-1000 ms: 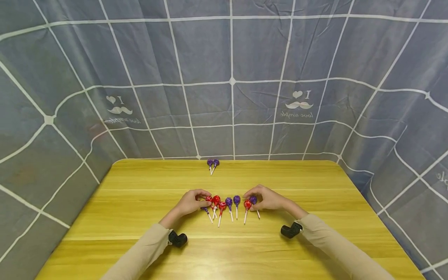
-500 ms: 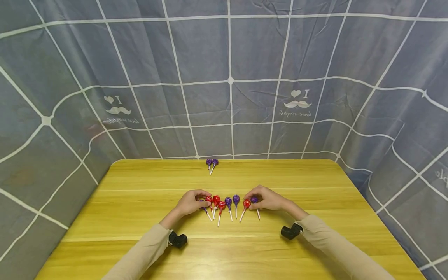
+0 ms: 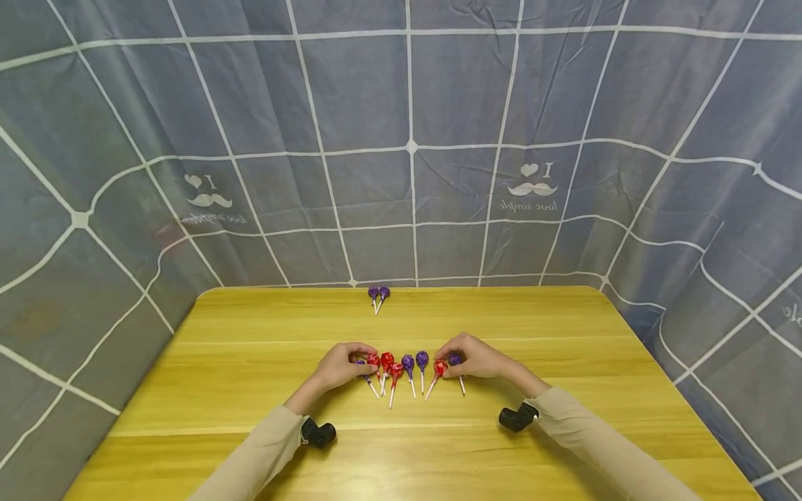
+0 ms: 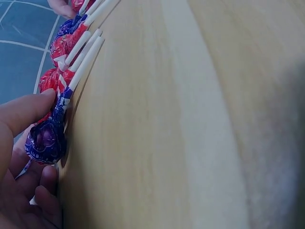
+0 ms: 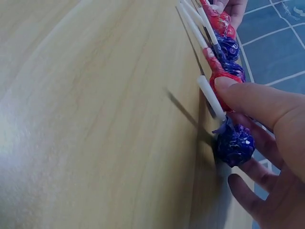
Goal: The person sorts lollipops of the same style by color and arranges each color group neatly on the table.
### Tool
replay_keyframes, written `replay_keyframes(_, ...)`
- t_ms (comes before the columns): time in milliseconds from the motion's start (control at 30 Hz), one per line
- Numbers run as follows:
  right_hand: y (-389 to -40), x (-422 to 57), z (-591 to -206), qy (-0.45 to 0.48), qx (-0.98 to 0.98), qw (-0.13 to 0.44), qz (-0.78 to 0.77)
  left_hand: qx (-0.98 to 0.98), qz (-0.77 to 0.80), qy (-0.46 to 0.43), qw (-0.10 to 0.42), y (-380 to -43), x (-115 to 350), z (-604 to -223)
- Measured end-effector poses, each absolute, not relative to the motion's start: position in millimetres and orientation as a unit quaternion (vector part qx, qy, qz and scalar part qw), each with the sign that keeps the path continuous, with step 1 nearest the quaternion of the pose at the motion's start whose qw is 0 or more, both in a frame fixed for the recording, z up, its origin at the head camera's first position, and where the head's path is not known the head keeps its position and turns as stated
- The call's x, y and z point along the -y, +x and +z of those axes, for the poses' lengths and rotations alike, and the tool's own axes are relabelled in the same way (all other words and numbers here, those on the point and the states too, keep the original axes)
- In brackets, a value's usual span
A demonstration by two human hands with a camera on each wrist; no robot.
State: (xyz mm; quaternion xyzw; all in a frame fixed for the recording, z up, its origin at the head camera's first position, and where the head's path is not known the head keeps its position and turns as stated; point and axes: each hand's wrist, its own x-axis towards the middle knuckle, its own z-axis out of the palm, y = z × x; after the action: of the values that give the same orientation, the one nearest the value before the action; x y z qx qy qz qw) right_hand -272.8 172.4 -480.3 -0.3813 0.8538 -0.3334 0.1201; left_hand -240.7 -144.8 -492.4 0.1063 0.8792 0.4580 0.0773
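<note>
Several red and purple wrapped lollipops with white sticks lie in a row on the table. At the row's left end, my left hand [image 3: 343, 364] pinches a red lollipop [image 4: 49, 81] between thumb and fingers. A purple lollipop [image 4: 46, 143] sits inside that hand, under the thumb. My right hand [image 3: 476, 356] pinches a red lollipop [image 3: 440, 368] at the other end, its thumb [image 5: 238, 93] on the wrapper. Another purple lollipop [image 5: 234, 145] rests beside the fingers of the right hand. Between the hands lie red lollipops [image 3: 395, 371] and purple lollipops [image 3: 408, 362].
Two purple lollipops [image 3: 379, 293] lie with crossed sticks near the far edge of the yellow wooden table [image 3: 263, 320]. A grey curtain [image 3: 457, 181] with white lines hangs behind and along both sides. Each wrist carries a black camera [image 3: 318, 432].
The red lollipop in my right hand has swung, its stick end moving left, and shifted slightly left. The left purple lollipop's head shows more below the left thumb. Both hands stay nearly in place.
</note>
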Motion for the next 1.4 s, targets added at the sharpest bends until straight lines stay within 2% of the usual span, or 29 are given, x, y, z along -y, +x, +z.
replay_keyframes(533,-271.7,-174.8,-486.9,-0.376,-0.858,0.103,-0.333,-0.887,0.449,0.092,0.065,-239.4,144.3,-497.9)
replay_keyframes(1133,-273.1,-173.4,-485.1,-0.351,-0.861,0.121,-0.346,-0.885,0.456,0.069,0.062,-240.7,144.3,-496.5)
replay_keyframes(1400,-276.0,-175.3,-486.5,-0.32,-0.863,0.134,-0.367,-0.875,0.479,0.06,0.036,-243.1,144.1,-500.9)
